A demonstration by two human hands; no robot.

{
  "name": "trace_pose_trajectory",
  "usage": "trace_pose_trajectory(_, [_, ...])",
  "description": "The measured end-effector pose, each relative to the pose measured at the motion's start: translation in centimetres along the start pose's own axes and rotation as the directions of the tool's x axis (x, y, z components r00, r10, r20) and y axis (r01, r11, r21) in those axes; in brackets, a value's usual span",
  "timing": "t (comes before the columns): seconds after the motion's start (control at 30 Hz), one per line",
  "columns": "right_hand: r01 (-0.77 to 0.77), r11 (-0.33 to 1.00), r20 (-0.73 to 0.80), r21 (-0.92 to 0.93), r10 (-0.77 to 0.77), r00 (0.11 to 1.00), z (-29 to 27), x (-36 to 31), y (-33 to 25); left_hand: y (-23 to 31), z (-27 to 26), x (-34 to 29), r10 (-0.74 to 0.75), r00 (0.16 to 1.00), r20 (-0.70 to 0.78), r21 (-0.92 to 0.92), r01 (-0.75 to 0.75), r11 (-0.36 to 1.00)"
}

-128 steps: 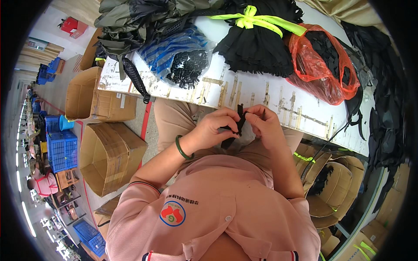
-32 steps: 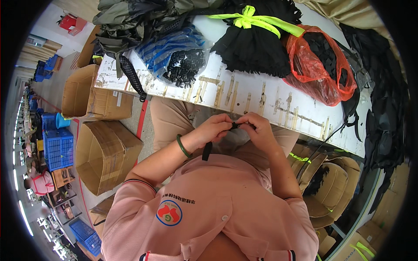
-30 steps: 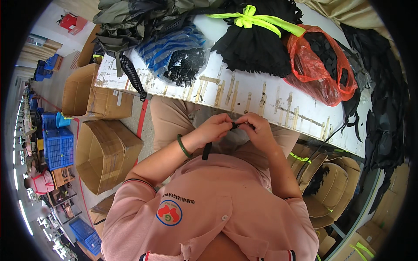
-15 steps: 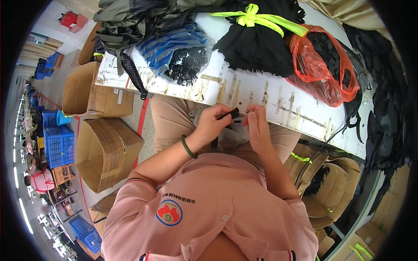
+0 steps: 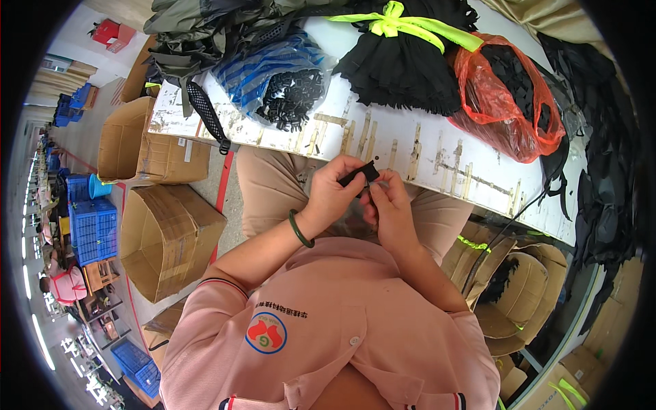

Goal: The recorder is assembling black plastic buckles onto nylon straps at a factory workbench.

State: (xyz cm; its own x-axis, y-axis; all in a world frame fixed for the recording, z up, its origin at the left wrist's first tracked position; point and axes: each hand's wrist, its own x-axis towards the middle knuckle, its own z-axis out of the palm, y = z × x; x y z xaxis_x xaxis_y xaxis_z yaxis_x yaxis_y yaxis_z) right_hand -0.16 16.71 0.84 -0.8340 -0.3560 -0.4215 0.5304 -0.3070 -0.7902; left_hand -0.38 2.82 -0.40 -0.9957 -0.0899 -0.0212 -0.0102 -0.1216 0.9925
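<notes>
My left hand [image 5: 333, 189], with a green bangle [image 5: 299, 230] at its wrist, is closed around a short black strip [image 5: 362, 173] that looks like webbing. Both hands are over my lap, just off the table's near edge. Fingers of my right hand [image 5: 389, 203] pinch together right beside the strip's lower side. A small dark bit shows at those fingertips, too small to name. Beyond the hands, a blue-striped clear plastic bag [image 5: 249, 75] lies on the table with many small black plastic pieces [image 5: 294, 98] at its mouth.
The worn white table [image 5: 403, 140] carries a black fabric bundle [image 5: 403, 75] tied with a neon-yellow strip [image 5: 389, 24]. A red plastic bag [image 5: 502, 133] of black pieces stands at its right. Cardboard boxes [image 5: 167, 239] sit at left, more [image 5: 523, 294] at right. Black cloth [image 5: 608, 171] hangs far right.
My right hand has come in to the left and down, and its fingers now meet the black strip. The left hand has turned slightly, showing more of the strip.
</notes>
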Motion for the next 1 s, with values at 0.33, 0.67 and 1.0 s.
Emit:
trace_pose_trajectory(0.33, [0.023,0.983,-0.036,0.181,-0.017,0.999,0.8,0.2,-0.4,0.4,-0.7,0.5,0.4,0.911,0.099,0.531,-0.389,0.753])
trace_pose_trajectory(0.67, [0.043,0.963,0.199,-0.265,0.01,0.98,-3.8,-0.3,-2.2,3.5,-3.1,2.0,-0.382,0.71,0.592,0.259,0.28,0.924])
trace_pose_trajectory(1.0, [0.156,0.802,0.168,-0.576,-0.07,0.983,-4.9,1.3,-3.0,1.5,-1.5,0.7,-0.465,0.849,0.249,0.193,0.427,0.883])
